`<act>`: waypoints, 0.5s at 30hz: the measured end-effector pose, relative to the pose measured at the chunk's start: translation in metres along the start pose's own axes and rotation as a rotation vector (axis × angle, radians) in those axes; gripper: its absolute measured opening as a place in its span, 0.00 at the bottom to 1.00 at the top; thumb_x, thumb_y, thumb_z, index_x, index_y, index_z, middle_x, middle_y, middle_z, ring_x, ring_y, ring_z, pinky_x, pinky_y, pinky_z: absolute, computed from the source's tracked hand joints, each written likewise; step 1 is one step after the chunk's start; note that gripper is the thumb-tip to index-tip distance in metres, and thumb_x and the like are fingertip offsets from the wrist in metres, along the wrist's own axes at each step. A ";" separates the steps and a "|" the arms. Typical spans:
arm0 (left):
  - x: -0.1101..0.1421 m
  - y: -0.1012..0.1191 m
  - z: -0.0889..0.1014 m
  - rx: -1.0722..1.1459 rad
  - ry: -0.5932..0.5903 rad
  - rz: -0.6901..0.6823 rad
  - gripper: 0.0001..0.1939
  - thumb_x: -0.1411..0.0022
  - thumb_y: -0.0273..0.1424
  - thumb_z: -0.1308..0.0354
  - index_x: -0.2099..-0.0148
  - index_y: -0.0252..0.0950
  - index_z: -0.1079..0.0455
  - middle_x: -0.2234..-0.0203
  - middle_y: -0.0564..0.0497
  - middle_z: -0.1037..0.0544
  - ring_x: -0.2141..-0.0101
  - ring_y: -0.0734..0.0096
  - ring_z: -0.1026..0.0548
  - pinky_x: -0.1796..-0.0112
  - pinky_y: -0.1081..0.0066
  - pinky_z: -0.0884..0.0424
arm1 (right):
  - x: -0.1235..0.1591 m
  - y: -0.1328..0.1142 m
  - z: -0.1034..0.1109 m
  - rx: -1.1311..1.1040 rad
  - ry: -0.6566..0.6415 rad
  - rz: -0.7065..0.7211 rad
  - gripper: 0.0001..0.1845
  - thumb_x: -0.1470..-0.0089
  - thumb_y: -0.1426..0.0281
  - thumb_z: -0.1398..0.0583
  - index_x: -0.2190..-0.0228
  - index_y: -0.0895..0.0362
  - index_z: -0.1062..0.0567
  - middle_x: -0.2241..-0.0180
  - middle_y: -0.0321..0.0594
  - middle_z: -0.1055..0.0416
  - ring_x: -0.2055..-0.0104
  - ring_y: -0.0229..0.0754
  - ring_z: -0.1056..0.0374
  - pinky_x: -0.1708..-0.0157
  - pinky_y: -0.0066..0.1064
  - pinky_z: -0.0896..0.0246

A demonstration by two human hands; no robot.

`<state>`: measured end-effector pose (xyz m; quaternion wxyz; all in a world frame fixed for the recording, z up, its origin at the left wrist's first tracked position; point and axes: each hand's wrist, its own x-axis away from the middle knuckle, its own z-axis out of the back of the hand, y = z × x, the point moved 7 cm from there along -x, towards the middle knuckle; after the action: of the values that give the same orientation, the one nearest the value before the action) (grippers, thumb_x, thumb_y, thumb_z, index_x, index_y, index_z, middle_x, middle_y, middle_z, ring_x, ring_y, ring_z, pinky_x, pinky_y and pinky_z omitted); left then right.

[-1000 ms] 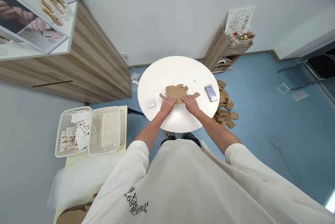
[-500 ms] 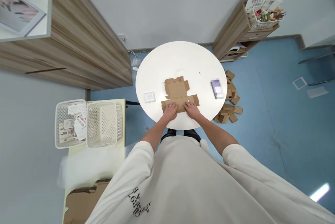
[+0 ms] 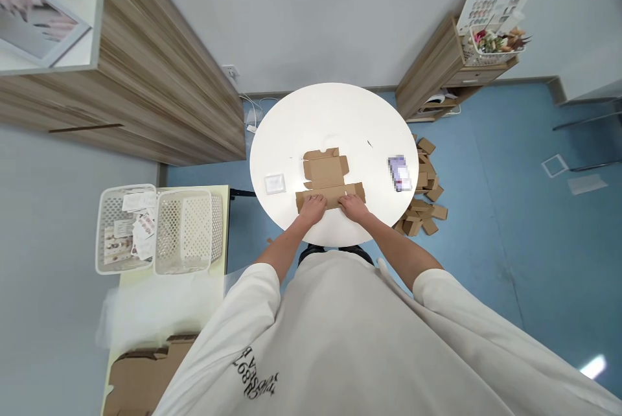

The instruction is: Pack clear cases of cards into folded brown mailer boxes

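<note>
A brown cardboard box blank [image 3: 327, 173] lies unfolded near the middle of the white round table [image 3: 335, 111], its flaps spread out. My left hand [image 3: 313, 207] grips the left part of its near panel, fingers on top along the edge closest to me. Further right on the same panel, my right hand [image 3: 353, 206] is closed on that edge too. Both thumbs are hard to make out. To the left of the blank is a small clear-and-white packet [image 3: 275, 183]. A blurred purple item [image 3: 399, 173] lies at the table's right side.
Several folded cardboard pieces [image 3: 422, 212] are heaped on the floor right of the table. Two white baskets [image 3: 168, 267] stand on a side table at left, with flat cardboard [image 3: 138, 380] nearer me. Wooden cabinets [image 3: 179, 85] flank the table's far side.
The near panel of the cardboard looks narrower and slightly raised under my fingers. Both hands keep their places on its edge. My view has shifted a little.
</note>
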<state>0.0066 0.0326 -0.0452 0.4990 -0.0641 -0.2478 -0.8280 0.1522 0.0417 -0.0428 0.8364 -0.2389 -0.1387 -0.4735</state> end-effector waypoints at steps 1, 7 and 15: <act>-0.002 0.002 0.000 0.010 0.003 0.001 0.14 0.30 0.27 0.53 0.48 0.35 0.30 0.48 0.38 0.26 0.46 0.53 0.29 0.43 0.55 0.39 | -0.001 0.000 0.000 -0.008 -0.008 -0.009 0.18 0.31 0.70 0.51 0.50 0.60 0.25 0.49 0.51 0.25 0.47 0.51 0.33 0.46 0.40 0.45; -0.012 0.007 -0.011 0.069 -0.015 0.038 0.16 0.33 0.20 0.54 0.50 0.36 0.28 0.50 0.38 0.25 0.51 0.55 0.25 0.45 0.56 0.37 | -0.015 0.013 0.013 -0.103 -0.015 -0.085 0.16 0.31 0.66 0.49 0.52 0.57 0.25 0.53 0.48 0.24 0.49 0.51 0.32 0.47 0.39 0.43; -0.012 0.006 0.001 0.022 -0.041 0.072 0.19 0.34 0.21 0.50 0.43 0.37 0.34 0.27 0.39 0.52 0.53 0.57 0.23 0.49 0.55 0.30 | -0.069 0.077 0.063 -0.415 0.305 -0.452 0.19 0.38 0.69 0.46 0.47 0.57 0.26 0.39 0.51 0.37 0.41 0.52 0.36 0.44 0.41 0.38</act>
<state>0.0173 0.0398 -0.0467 0.5238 -0.0842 -0.2643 -0.8054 0.1824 0.1586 -0.0420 0.6549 -0.2939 0.0377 -0.6952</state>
